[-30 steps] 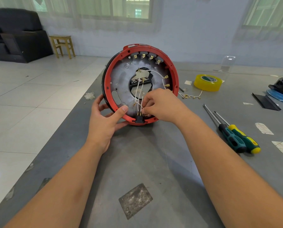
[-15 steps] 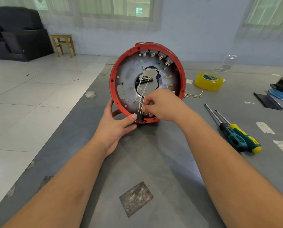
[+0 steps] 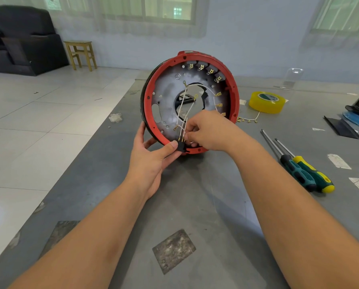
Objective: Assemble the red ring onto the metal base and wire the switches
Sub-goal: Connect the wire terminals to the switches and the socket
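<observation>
the red ring (image 3: 232,94) with the metal base (image 3: 168,90) inside stands on edge on the bench (image 3: 195,195), turned a little more to my left than a second ago. my left hand (image 3: 151,157) grips its lower rim, thumb on the black switch (image 3: 181,146). my right hand (image 3: 207,130) still pinches the white wires (image 3: 181,113) just above it.
</observation>
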The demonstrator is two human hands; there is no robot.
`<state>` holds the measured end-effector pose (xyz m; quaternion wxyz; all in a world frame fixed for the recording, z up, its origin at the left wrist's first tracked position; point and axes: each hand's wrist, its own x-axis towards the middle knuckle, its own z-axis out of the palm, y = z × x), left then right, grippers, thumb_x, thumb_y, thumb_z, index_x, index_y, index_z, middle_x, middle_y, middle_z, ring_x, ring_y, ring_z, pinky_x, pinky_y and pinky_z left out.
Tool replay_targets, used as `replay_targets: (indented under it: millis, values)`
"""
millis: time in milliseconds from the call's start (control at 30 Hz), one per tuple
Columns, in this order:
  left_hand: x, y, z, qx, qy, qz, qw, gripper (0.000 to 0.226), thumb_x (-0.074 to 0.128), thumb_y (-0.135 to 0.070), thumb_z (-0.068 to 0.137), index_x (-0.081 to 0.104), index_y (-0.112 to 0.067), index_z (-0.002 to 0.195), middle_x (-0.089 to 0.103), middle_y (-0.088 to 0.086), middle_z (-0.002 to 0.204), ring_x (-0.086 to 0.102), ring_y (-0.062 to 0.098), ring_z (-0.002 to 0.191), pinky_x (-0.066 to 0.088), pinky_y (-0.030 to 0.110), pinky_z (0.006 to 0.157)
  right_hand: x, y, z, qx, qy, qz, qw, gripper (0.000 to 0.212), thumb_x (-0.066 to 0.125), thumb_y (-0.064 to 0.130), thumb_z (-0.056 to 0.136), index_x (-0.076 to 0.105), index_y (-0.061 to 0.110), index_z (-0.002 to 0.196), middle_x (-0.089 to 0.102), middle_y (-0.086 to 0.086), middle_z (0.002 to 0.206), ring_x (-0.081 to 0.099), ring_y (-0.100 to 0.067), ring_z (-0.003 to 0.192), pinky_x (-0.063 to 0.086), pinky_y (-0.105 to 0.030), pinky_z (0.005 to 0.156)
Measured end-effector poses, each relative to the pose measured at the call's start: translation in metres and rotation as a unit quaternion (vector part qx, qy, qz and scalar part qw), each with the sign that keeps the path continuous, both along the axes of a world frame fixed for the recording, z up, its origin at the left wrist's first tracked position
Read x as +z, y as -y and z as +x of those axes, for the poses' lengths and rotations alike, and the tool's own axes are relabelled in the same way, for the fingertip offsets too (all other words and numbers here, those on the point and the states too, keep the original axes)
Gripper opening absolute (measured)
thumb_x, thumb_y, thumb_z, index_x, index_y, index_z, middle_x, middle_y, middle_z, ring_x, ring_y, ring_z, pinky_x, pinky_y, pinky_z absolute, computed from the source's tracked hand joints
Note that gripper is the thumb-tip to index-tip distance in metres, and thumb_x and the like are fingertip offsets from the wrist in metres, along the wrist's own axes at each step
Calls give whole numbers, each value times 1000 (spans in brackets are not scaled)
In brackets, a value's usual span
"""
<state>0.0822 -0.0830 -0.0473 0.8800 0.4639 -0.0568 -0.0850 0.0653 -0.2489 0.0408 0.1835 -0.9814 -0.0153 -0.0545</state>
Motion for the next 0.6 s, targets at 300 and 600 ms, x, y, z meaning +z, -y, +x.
replay_targets:
  millis: [300,600]
  values:
    - [2,3,-7,20,10,10,1000,100,78,17,81,41,-38,156,49,11,145,76,28,108,65,40,80,0,-6,-2,11,12,-57,998,14,67,17,92,75,12,81,75,-7,81,70,-23,86,57,-40,81]
    - [0,3,-5,19,16,7,1000,100,79,16,81,41,-40,155,50,9,143,76,28,108,65,41,81,1,-5,-2,13,4,-43,999,14,67,17,94,77,13,85,76,2,74,72,-14,83,57,-32,81]
